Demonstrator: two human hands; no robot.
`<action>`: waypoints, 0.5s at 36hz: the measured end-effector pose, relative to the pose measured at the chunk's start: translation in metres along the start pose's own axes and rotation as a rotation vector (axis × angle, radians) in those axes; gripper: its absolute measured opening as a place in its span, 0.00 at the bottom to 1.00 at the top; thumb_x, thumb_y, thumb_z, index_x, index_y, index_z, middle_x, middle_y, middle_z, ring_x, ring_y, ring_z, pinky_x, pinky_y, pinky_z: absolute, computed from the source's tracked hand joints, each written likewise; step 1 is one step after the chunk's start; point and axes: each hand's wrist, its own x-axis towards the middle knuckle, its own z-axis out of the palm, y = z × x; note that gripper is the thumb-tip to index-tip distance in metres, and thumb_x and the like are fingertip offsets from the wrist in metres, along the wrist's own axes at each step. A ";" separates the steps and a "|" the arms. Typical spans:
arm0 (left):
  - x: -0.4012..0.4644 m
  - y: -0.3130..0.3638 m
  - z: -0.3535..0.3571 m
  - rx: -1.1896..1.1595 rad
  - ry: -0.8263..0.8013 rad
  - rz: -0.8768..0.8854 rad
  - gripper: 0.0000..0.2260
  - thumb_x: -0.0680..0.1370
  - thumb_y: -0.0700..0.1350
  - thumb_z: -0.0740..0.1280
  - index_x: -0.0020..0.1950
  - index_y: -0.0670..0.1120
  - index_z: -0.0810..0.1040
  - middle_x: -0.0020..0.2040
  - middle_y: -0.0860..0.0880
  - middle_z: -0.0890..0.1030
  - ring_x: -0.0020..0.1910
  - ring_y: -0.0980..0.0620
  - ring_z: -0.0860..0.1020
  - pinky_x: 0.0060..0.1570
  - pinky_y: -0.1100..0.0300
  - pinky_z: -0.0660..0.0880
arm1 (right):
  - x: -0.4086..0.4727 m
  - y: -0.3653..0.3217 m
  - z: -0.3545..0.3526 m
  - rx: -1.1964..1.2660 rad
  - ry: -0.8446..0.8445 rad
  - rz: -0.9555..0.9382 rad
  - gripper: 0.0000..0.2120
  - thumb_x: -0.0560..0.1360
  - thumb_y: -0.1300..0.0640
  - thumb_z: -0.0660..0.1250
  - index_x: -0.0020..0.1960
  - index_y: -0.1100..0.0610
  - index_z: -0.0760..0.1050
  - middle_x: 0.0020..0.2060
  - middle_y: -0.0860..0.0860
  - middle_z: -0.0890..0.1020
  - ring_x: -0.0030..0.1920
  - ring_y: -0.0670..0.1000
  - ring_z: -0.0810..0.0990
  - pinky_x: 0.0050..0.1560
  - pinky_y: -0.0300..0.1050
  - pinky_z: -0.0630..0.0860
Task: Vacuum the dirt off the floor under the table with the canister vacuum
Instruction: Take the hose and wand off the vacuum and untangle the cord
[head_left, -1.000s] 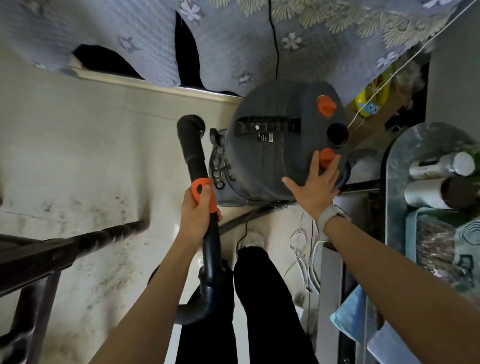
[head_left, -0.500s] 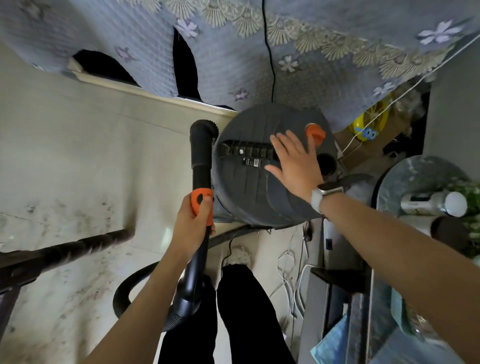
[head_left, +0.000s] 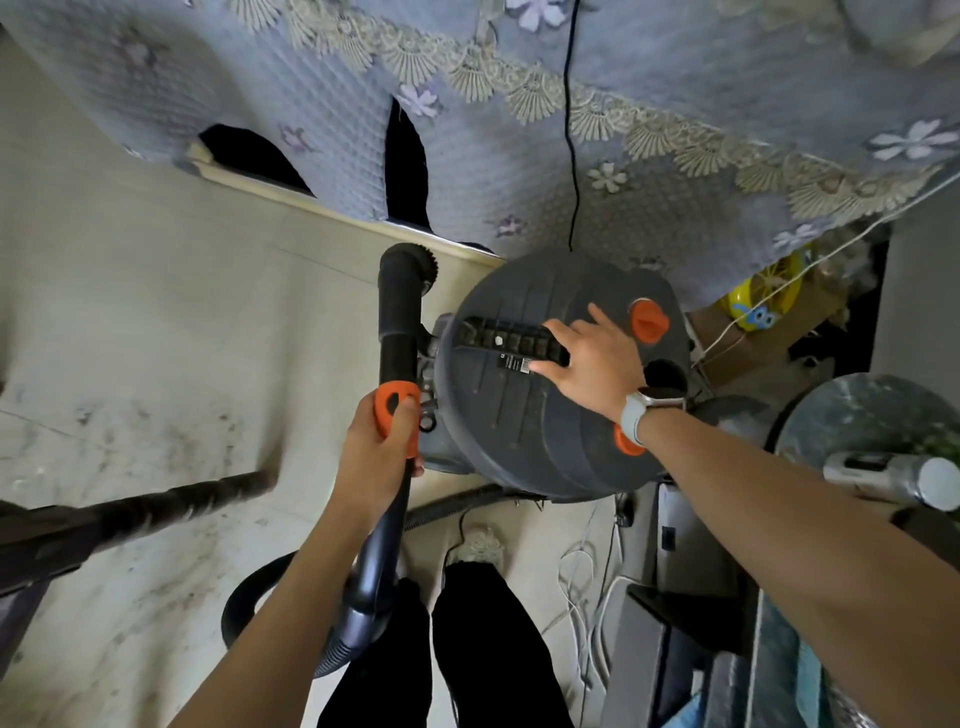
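Left hand (head_left: 382, 457) wraps its grip round the rigid black plastic vacuum wand (head_left: 397, 338) at the orange rubbery collar (head_left: 397, 415), fingers curled fully about it. Right hand (head_left: 587, 358) lies on the round dark grey plastic canister vacuum (head_left: 524, 415), fingers fairly straight and spread over the end of the ribbed black carry handle (head_left: 506, 340); not yet closed on it, holding nothing.

Location: canister stands on the pale tiled floor (head_left: 156, 322) just at the hanging edge of the blue-grey quilted tablecloth with lace trim and flowers (head_left: 623, 130), which drapes off the table. Wand mouth points toward that cloth edge. Dark smudged dirt (head_left: 171, 441) marks the tiles on the left side of the floor.

Risks, as judged:
- Loose cloth hem close to the open wand mouth; suction could pull the soft fabric in and block airflow.
- Thin black cord (head_left: 571, 156) hangs down over the cloth to the canister top; shifting the canister may snag or tug it.
- Ribbed black flexible hose (head_left: 291, 597) loops beside the feet, with white cables (head_left: 582, 587) tangled on the floor nearby (trip or drag hazard).
- Dark metal bar (head_left: 130, 514) low at left could catch the wand on a sweep.

Materials: canister lid is matte, stepped in concentric rings, with a glossy orange knob (head_left: 648, 321). Tiles smooth, slightly glossy. Cloth waffle-textured, limp.
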 end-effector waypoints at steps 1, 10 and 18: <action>0.001 0.001 -0.001 0.007 0.008 0.004 0.12 0.81 0.48 0.60 0.61 0.43 0.70 0.39 0.45 0.75 0.33 0.47 0.75 0.34 0.53 0.78 | 0.002 -0.003 -0.001 -0.012 0.012 0.015 0.24 0.69 0.47 0.75 0.56 0.63 0.80 0.34 0.59 0.82 0.42 0.62 0.83 0.63 0.58 0.72; 0.009 0.008 -0.015 0.069 0.077 0.038 0.13 0.81 0.50 0.60 0.61 0.44 0.70 0.40 0.44 0.77 0.33 0.47 0.77 0.37 0.51 0.80 | 0.034 -0.049 -0.009 -0.012 -0.021 0.208 0.27 0.75 0.40 0.64 0.65 0.58 0.74 0.49 0.58 0.83 0.58 0.60 0.78 0.65 0.48 0.67; 0.017 0.025 -0.026 0.050 0.129 0.117 0.08 0.80 0.48 0.62 0.57 0.46 0.72 0.37 0.45 0.77 0.29 0.49 0.75 0.31 0.56 0.75 | 0.070 -0.085 -0.010 0.023 -0.102 0.279 0.25 0.76 0.36 0.60 0.60 0.55 0.73 0.51 0.57 0.83 0.53 0.61 0.79 0.41 0.48 0.67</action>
